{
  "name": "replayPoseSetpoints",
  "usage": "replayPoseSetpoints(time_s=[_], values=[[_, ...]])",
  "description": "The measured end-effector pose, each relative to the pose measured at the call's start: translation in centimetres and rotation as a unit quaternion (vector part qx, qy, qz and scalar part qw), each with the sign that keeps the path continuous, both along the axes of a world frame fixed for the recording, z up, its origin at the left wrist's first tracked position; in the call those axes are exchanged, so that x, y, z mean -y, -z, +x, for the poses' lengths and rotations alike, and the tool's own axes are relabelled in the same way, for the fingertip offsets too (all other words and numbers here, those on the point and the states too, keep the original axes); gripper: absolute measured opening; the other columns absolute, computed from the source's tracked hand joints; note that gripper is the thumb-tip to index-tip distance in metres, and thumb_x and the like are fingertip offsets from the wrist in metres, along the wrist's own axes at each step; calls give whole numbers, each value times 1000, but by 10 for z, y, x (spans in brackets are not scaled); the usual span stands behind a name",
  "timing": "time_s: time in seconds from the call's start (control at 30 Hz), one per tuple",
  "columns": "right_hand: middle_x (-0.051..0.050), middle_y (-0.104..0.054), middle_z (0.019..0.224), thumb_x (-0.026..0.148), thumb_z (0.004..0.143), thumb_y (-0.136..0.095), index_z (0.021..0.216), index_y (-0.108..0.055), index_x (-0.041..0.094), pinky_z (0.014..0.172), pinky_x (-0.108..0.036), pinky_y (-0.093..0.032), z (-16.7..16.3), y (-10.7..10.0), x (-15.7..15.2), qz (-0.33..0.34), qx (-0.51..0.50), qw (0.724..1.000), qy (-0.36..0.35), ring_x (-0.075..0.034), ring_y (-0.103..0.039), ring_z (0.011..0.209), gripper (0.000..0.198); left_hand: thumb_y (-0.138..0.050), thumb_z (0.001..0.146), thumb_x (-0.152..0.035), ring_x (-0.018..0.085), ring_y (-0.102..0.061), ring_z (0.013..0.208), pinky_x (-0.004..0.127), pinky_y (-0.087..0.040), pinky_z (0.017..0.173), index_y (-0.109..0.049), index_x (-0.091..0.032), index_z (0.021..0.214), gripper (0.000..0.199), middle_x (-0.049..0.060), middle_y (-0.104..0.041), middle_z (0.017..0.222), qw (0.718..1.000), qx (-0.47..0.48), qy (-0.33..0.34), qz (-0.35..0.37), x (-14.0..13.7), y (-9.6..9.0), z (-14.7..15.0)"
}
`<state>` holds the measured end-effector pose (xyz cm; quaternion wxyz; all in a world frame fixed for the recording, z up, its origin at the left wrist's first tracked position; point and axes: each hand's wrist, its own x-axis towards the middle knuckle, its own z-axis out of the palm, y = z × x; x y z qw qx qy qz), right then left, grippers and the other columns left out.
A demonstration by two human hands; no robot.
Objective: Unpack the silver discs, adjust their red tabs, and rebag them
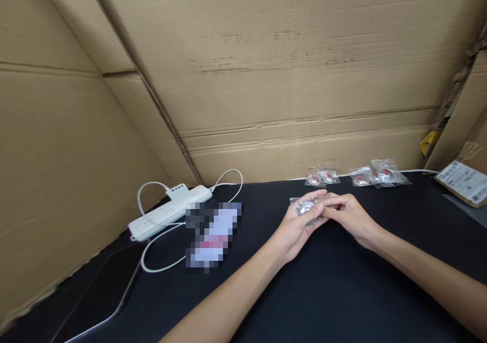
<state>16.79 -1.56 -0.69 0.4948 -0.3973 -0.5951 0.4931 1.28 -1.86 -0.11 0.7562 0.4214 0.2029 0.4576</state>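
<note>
One packet [305,207] sits between your left hand [296,227] and your right hand [349,214], over the table [297,302], right of centre in the view and just in front of the other packets.

As far as can be judged, you are partway through handling this one: you have it in hand, and it has not been set down. You cannot tell from here whether its film is sealed or torn, and a silver disc shows inside the wrap. Left lying at the back, touched by neither hand, are a left group [315,179] and a right group [385,175], near the foot of the cardboard wall [292,104]. Whether those are finished or waiting, you can't tell.

The disc's silver face looks to be turned up toward you. Being round, it gives you no clear long axis. The film shows past your left fingers and reaches across toward your right fingertips, but your hands hide too much of it to settle its own long axis.

Your left fingers are curled under the packet, with the thumb closed over the top. Your right fingers are bent in to the thumb, with next to no gap, seemingly pinching the film's right-hand side.
</note>
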Motion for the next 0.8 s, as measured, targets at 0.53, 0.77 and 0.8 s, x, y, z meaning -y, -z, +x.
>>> replayPoseSetpoints(time_s=[0.53,0.77,0.8], values=[[-7,-66,98,34,82,-68,80,-69,22,85,-39,-49,13,-5,-8,188,124,974,30,-22,-61,92,13,-65,87,-34,22,-71,84,36,-58,77,-65,-14,113,33,12,-72,99,997,-56,-47,-36,-12,2,-6],[-6,-65,96,37,82,-67,85,-65,22,85,-37,-49,18,-9,-12,126,38,989,60,-21,-61,91,16,-73,80,-27,20,-71,79,36,-56,82,-66,-12,103,29,12,-72,100,995,-59,-77,-20,-20,1,-12],[-6,-65,97,37,83,-66,88,-65,22,83,-37,-49,19,-9,-12,132,44,988,66,-21,-61,91,16,-75,78,-25,20,-71,81,37,-56,84,-65,-13,102,28,12,-72,102,995,-51,-86,-20,-20,1,-12]])
